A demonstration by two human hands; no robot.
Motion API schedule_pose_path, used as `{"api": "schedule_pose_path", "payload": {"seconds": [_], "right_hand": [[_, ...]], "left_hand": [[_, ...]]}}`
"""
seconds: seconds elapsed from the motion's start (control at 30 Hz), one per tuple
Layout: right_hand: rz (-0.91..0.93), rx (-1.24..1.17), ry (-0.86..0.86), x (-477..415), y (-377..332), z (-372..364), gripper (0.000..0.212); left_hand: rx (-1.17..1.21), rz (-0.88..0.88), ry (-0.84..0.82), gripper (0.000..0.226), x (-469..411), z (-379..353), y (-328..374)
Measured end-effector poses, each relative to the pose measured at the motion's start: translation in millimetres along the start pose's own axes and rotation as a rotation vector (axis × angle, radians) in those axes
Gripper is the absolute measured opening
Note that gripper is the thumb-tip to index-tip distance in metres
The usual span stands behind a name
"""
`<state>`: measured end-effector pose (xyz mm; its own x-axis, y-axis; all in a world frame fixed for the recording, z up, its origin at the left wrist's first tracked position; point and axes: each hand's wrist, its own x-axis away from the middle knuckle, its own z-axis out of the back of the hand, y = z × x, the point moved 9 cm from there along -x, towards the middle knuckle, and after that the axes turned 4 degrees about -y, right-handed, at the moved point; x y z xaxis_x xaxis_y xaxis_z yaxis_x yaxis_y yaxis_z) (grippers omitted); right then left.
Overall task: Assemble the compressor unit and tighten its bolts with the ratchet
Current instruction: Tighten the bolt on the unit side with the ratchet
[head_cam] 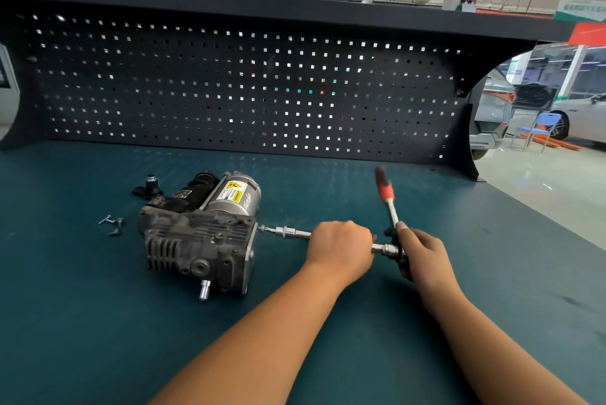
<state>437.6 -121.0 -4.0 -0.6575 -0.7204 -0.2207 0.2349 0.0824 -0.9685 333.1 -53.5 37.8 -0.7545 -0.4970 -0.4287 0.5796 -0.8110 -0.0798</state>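
Observation:
The compressor unit (200, 234), dark finned metal with a silver motor can and a yellow warning label, lies on the green bench left of centre. A long chrome extension bar (290, 232) runs from a bolt on its right face to the ratchet head. My left hand (341, 249) grips the middle of that bar. My right hand (421, 257) holds the ratchet at its head; the ratchet's red and black handle (384, 186) points up and away, blurred.
Three loose bolts (113, 225) lie on the bench left of the compressor. A small black fitting (149, 186) sits behind it. A dark pegboard (229, 86) walls the back of the bench. The bench edge runs diagonally at the right, with a workshop floor beyond.

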Motion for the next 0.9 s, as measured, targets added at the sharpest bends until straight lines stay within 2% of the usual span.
{"api": "schedule_pose_path", "payload": {"seconds": [0.07, 0.17, 0.23, 0.33, 0.4, 0.47, 0.57, 0.63, 0.73, 0.83, 0.9], "right_hand": [[0.16, -0.043, -0.046, 6, -15, 3, 0.018], [0.28, -0.027, -0.106, 9, -22, 3, 0.027], [0.253, -0.048, -0.098, 8, -17, 2, 0.026], [0.154, -0.063, -0.042, 1, -9, 4, 0.012], [0.087, -0.047, -0.006, -7, -5, 5, 0.033], [0.023, -0.052, -0.013, -11, -1, 2, 0.044], [0.069, -0.016, -0.071, -7, -3, -2, 0.031], [0.151, -0.122, -0.126, -1, -9, -2, 0.014], [0.197, -0.284, -0.189, 1, -13, 1, 0.019], [0.144, -0.231, -0.164, -1, -5, 3, 0.026], [0.115, -0.151, -0.137, -1, -5, 2, 0.014]], "left_hand": [[-0.009, -0.001, -0.044, 0.023, -2, -1, -1], [-0.003, 0.039, -0.085, 0.018, -6, -3, -8], [-0.003, 0.059, -0.093, 0.018, -7, -4, -12], [0.015, 0.058, -0.059, 0.018, -4, -2, -11], [0.051, 0.049, 0.014, 0.02, -2, 3, -8], [0.055, 0.043, 0.056, 0.025, 0, 5, -5], [0.019, 0.033, 0.034, 0.032, -2, 1, -5], [0.021, 0.028, 0.024, 0.03, -4, 2, -6], [0.042, 0.051, 0.011, 0.026, -8, 5, -10], [0.032, 0.077, -0.035, 0.021, -8, 1, -13], [0.045, 0.08, -0.042, 0.019, -5, 0, -12]]}}
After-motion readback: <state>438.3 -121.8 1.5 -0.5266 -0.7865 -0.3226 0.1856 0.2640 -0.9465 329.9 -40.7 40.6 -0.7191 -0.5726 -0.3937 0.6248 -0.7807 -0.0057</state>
